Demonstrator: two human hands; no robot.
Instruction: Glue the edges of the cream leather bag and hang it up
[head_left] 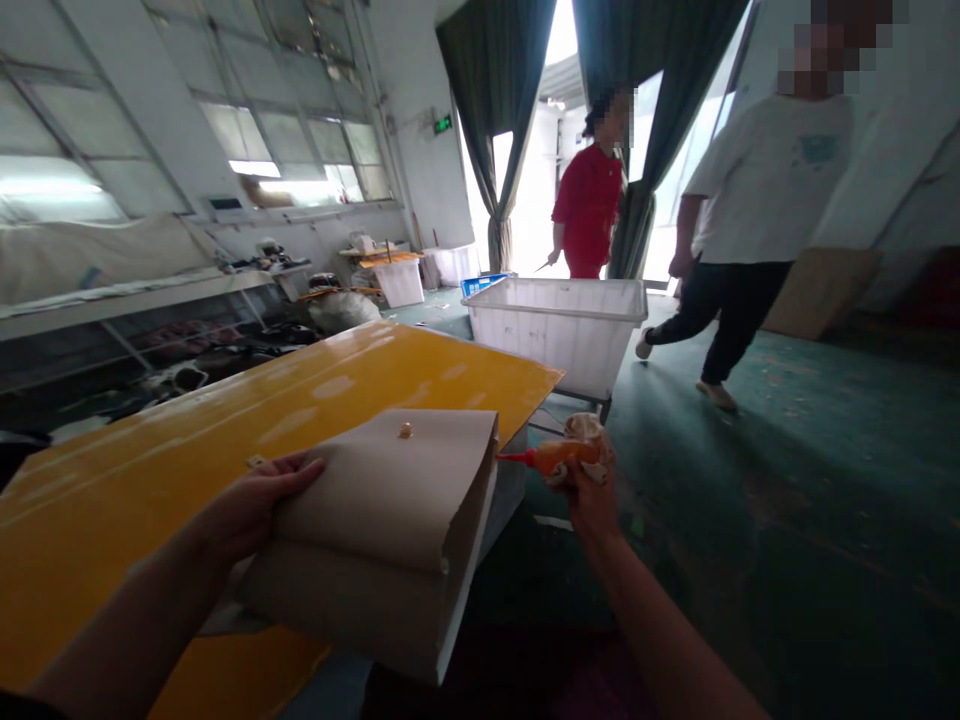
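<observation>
A long pale bench (112,295) runs along the far left, at ten o'clock from the folded beige piece, which is the centre of the dial here. A yellow tabletop (225,415) spreads beneath that piece, reaching out toward nine and twelve o'clock. At nine o'clock the left hand (251,505) grips the piece's near-left edge, thumb pressed on top; the rest of its grasp is hidden. The folded beige piece (367,500) itself lies tilted over the table's corner, its side gaping toward three o'clock, a small gold-coloured stud (406,431) near twelve. A white bin (555,325) stands beyond, toward one o'clock. Between two and three o'clock, an orange bottle (553,459) points its red nozzle (517,457) at the piece's right edge; whether they touch, I cannot tell. A person in red (589,215) stands behind the bin. The right hand (596,490), at three o'clock, has its fingers wrapped around the bottle and a crumpled pale cloth (587,432). Farthest right, toward two o'clock, is a person in a white shirt (772,180).
</observation>
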